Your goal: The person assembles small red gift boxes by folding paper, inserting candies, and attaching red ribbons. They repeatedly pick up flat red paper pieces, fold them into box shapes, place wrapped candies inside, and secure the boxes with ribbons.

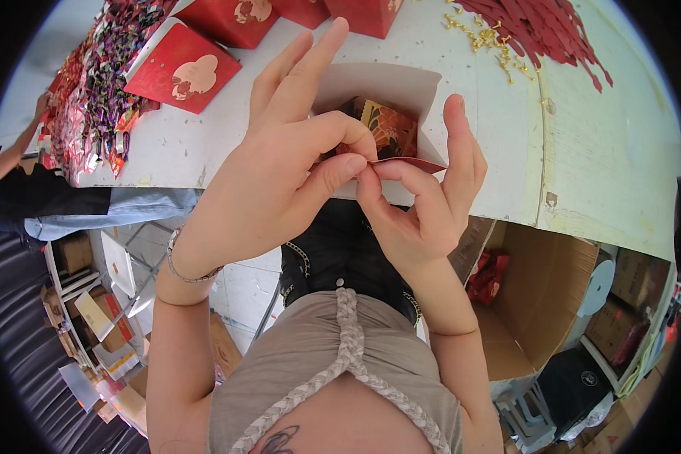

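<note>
A red paper gift box with a pale inside stands with its top open at the table's near edge. Inside it lie wrapped pieces, one of them a gold and red patterned packet. My left hand pinches the box's near rim between thumb and index finger, its other fingers raised. Right beside it, my right hand also pinches that rim with thumb and index finger. The two pinches almost touch. Whether something small sits between the fingertips is hidden.
More red boxes stand at the back left, beside a heap of shiny wrapped sweets. Gold fasteners and dark red strips lie at the back right. Below the table is a cardboard box. Another person's arm shows far left.
</note>
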`<state>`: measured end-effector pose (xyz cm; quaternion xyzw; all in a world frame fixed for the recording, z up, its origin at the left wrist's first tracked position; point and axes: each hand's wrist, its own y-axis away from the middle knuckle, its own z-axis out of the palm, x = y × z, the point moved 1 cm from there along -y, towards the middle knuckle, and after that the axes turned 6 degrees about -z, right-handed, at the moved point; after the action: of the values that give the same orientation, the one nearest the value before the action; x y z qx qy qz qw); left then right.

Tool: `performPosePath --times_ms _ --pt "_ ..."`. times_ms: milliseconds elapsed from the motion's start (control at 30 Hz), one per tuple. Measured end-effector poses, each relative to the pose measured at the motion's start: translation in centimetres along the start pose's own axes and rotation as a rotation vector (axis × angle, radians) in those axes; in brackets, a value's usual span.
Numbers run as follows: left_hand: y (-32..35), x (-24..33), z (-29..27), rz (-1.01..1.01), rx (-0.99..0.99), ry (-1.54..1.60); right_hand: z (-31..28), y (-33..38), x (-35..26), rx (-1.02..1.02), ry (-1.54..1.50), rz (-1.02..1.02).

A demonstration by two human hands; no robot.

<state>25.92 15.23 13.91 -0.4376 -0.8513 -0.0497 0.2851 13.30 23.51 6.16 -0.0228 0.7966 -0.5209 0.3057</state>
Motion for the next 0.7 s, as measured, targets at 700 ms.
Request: performPosePath --times_ms 700 --pt "-3.6 -1.6 -1.4 -0.236 0.014 0.253 -2.0 -4.4 1.6 -0.206 -0.108 0.054"
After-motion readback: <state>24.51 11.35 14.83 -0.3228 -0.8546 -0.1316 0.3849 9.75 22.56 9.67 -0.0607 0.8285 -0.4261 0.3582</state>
